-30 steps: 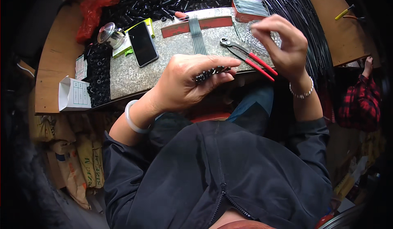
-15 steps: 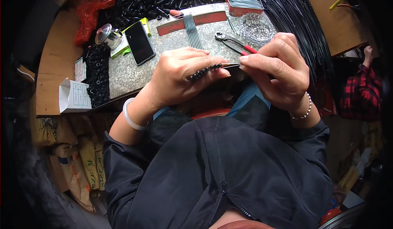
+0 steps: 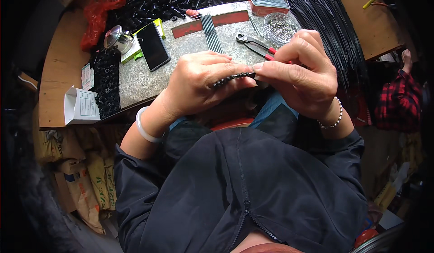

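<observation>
My left hand (image 3: 199,74) is closed round a row of small black ridged parts (image 3: 230,78), whose kind I cannot make out. At the right end of that row, my right hand (image 3: 300,70) pinches with thumb and forefinger, its fingertips meeting those of the left. Whatever sits between the right fingertips is hidden now. Just beyond the hands lie end-cutting pliers (image 3: 254,44) with red handles, on a speckled grey metal sheet (image 3: 144,79). Several thin grey rods (image 3: 211,32) lean side by side over a red-edged bar (image 3: 190,26).
A clear bowl (image 3: 281,28) of small metal pieces and a red tin (image 3: 268,10) of thin wires stand behind the pliers. Long black rods (image 3: 327,31) lie at right. A phone (image 3: 153,47), metal-lidded pot (image 3: 118,38) and white box (image 3: 82,106) are at left. Someone's plaid sleeve (image 3: 398,99) shows far right.
My right hand has moved left, up to the left fingertips. The thin metal piece that showed between the hands is now out of sight. The left hand has stayed nearly still.
</observation>
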Demonstrator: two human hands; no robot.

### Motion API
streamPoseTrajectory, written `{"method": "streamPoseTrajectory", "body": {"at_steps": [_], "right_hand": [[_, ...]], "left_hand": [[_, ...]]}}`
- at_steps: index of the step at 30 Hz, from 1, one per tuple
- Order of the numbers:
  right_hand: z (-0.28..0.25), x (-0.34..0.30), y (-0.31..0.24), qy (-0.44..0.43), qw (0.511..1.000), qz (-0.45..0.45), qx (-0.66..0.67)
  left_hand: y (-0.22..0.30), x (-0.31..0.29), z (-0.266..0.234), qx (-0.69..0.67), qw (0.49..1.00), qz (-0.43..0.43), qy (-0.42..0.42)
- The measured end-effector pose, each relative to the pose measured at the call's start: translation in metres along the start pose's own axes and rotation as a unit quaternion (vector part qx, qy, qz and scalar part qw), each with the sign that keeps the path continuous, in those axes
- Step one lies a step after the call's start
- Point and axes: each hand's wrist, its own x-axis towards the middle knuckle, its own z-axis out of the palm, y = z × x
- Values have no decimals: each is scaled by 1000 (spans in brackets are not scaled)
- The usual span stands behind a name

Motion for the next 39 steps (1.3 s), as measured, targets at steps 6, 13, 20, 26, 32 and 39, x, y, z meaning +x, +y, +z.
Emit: {"method": "streamPoseTrajectory", "body": {"at_steps": [6, 13, 20, 26, 32, 39], "right_hand": [[1, 6, 6, -17, 999, -33, 32], [10, 9, 5, -12, 994, -24, 105], [10, 18, 14, -28, 982, -29, 184], [21, 16, 6, -30, 980, -15, 195], [24, 6, 20, 79, 939, 69, 327], [104, -60, -4, -77, 834, 344, 425]], "left_hand": [[-6, -1, -1, -6, 999, 23, -22], [-7, 0, 9, 15, 998, 50, 34], [-7, -1, 7, 25, 999, 38, 20], [-8, 0, 10, -15, 1000, 19, 6], [-16, -4, 5, 33, 997, 21, -64], [-135, -35, 33, 280, 907, 8, -315]]}}
